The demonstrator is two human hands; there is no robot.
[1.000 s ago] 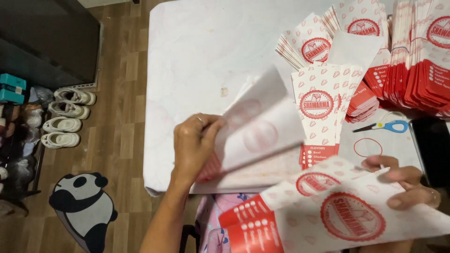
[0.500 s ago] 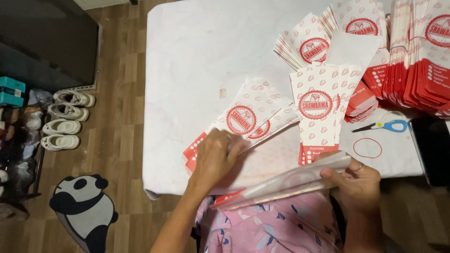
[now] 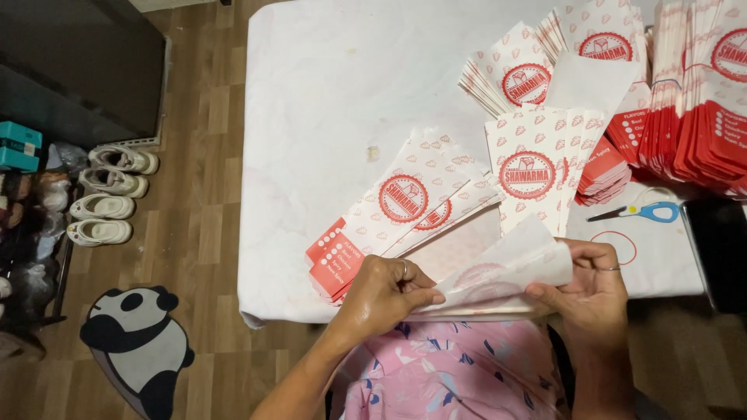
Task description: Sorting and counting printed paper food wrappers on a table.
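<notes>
At the near table edge (image 3: 296, 303), a thin stack of white paper sleeves (image 3: 498, 276) is gripped from both ends: the left hand (image 3: 385, 292) is closed on its left end, the right hand (image 3: 587, 284) on its right. Printed red-and-white bags (image 3: 405, 206) are fanned just beyond; blue-handled scissors (image 3: 642, 212) lie to the right.

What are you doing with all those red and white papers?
A person is holding a thin stack of paper sleeves at the near table edge, left hand and right hand gripping either end. More printed sleeves lie fanned out on the white table, with big piles at the far right and blue-handled scissors nearby.
</notes>
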